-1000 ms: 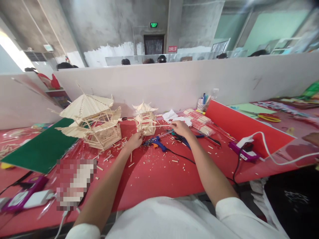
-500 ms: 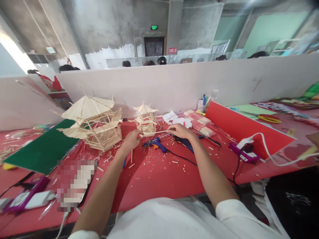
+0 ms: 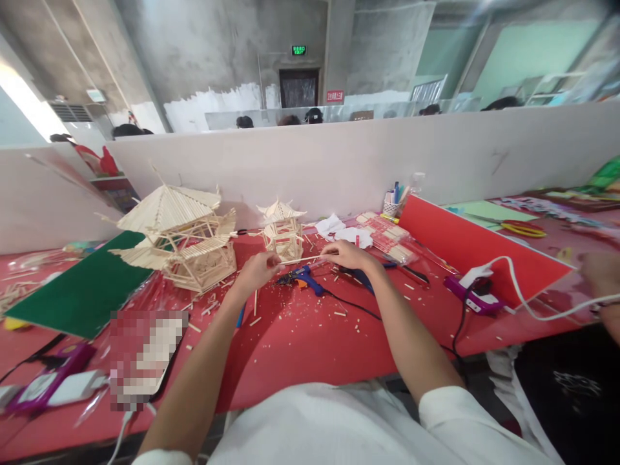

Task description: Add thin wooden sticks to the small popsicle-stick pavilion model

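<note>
A thin, pale wooden stick (image 3: 303, 259) lies level between the two hands, just above the glossy red table (image 3: 300, 342). The left hand (image 3: 259, 270) pinches its left end in closed fingers; the right hand (image 3: 346, 254) pinches the right end the same way. Just beyond stands a small pavilion model (image 3: 282, 232) of matchstick-like slats with upturned eaves, and a larger one (image 3: 177, 236) to the left. A blue glue gun (image 3: 301, 278) lies under the stick among splintered offcuts.
</note>
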The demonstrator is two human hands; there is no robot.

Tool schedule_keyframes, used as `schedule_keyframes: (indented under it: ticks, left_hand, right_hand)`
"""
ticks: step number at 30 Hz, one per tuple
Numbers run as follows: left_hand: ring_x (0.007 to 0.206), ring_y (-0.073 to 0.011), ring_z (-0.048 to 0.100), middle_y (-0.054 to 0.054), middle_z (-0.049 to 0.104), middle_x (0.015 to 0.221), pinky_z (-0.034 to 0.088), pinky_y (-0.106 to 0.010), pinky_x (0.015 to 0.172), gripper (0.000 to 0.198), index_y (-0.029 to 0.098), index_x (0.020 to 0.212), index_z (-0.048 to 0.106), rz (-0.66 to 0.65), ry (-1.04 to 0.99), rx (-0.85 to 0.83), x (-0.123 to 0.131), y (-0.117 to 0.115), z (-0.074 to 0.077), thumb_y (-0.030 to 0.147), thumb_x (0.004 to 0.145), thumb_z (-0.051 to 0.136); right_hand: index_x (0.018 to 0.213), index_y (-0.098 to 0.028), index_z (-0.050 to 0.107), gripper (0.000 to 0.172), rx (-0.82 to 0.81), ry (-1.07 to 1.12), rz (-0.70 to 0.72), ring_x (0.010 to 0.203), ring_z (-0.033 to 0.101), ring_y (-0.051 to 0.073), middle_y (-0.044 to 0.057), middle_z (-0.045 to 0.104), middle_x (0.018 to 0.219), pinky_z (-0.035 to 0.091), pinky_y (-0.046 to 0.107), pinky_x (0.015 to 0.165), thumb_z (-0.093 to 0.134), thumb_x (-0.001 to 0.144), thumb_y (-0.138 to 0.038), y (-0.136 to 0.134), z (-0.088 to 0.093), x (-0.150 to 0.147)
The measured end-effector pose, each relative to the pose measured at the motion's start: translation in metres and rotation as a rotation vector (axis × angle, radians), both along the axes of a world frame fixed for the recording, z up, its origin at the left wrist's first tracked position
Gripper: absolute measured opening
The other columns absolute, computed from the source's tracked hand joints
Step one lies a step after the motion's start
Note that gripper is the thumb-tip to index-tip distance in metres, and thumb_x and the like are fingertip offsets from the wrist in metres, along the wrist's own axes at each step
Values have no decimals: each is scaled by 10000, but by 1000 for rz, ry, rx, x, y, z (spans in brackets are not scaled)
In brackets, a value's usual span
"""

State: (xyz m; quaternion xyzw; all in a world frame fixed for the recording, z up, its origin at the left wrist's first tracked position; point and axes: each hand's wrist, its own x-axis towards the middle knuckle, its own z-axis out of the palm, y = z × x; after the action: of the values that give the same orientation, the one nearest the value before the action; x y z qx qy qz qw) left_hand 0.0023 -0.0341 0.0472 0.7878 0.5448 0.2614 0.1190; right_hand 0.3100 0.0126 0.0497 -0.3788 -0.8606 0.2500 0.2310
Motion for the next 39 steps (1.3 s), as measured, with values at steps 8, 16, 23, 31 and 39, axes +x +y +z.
schedule_keyframes:
  ticks: [8,16,23,31,39]
  left_hand:
    - [894,-220,706,-52,769,951,514,-298,824,210,205,967,725,38,17,-2,5,-4,2,374,878,638]
    - [1231,-259,643,-100,707,1298,472,-332,1056,368,195,1260,670,32,-9,87,21,-5,2,363,953,559]
    - [1228,-305,649,-114,686,1339,494,-379,1031,448,223,1409,589,81,76,20,51,-7,1,351,986,516]
    - [1039,-233,712,-69,778,1106,532,-321,918,269,217,1169,718,65,-73,103,71,3,11,269,952,568]
    - [898,-184,675,-60,763,959,494,-276,856,198,187,934,753,-320,-120,84,57,-24,23,301,934,592]
  right_hand:
    - [901,-173,767,321,-16,-47,-14,745,623,186,58,743,834,421,285,699,572,923,-428,1,0,2]
    - [871,-176,759,325,-42,-84,-3,679,585,171,44,707,765,391,277,648,576,911,-441,0,2,5]
    - [885,-172,771,335,-47,-100,16,690,590,172,53,720,786,390,272,647,594,904,-455,-3,5,3]
    - [929,-152,776,362,-53,-91,48,709,593,170,61,731,817,392,263,652,602,903,-469,1,3,6]
    - [879,-153,766,369,-44,-64,16,675,566,159,57,708,775,372,267,637,592,910,-476,0,4,7]
